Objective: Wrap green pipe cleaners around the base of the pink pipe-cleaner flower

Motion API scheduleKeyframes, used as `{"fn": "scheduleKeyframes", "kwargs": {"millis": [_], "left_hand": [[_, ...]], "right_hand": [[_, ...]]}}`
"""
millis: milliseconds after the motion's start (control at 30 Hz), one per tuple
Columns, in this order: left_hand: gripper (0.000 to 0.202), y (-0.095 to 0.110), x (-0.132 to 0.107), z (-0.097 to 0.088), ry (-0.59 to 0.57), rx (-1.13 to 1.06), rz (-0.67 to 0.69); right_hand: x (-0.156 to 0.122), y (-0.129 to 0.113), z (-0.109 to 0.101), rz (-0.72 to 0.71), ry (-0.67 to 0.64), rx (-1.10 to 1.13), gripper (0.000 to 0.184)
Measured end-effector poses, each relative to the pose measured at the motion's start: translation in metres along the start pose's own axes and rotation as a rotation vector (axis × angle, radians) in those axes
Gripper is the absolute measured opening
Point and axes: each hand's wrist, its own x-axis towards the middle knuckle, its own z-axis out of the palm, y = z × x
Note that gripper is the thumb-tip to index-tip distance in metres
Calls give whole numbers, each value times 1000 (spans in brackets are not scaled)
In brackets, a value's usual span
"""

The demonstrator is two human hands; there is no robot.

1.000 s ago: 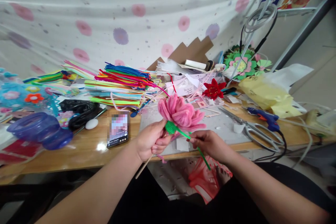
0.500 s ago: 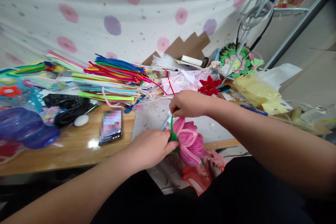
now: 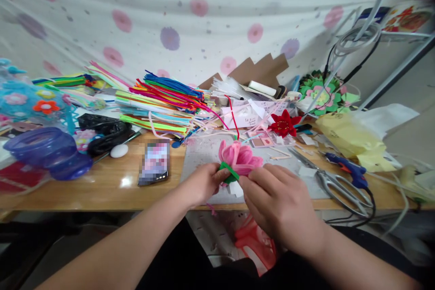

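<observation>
A pink pipe-cleaner flower (image 3: 239, 157) with a green wrapped base (image 3: 228, 172) is held over the near edge of the wooden table (image 3: 102, 190). My left hand (image 3: 202, 183) is closed on the green base from the left. My right hand (image 3: 280, 204) is closed just right of the base, its fingertips pinching the green pipe cleaner there. The flower head points away from me, above the grey mat (image 3: 204, 154). The stem below my hands is hidden.
A pile of coloured pipe cleaners (image 3: 159, 104) lies at the back. A phone (image 3: 154, 168) rests left of the mat. Scissors (image 3: 336, 181) and a blue glue gun (image 3: 346, 168) lie at right. A red flower (image 3: 283, 123), blue bowl (image 3: 47, 152) and yellow bag (image 3: 350, 133) also sit here.
My right hand came back from above the flower down to its base. The flower turned from hanging downward to pointing up and away, held over the table edge.
</observation>
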Motion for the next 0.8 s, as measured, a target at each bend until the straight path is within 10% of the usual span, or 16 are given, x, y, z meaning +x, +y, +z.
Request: {"fn": "scheduleKeyframes", "kwargs": {"millis": [300, 800], "left_hand": [[50, 10, -14, 18, -67, -513, -192], [57, 28, -18, 38, -97, -926, -212]], "right_hand": [[-34, 2, 26, 59, 313, 57, 8], [-34, -12, 48, 689, 496, 994, 8]]}}
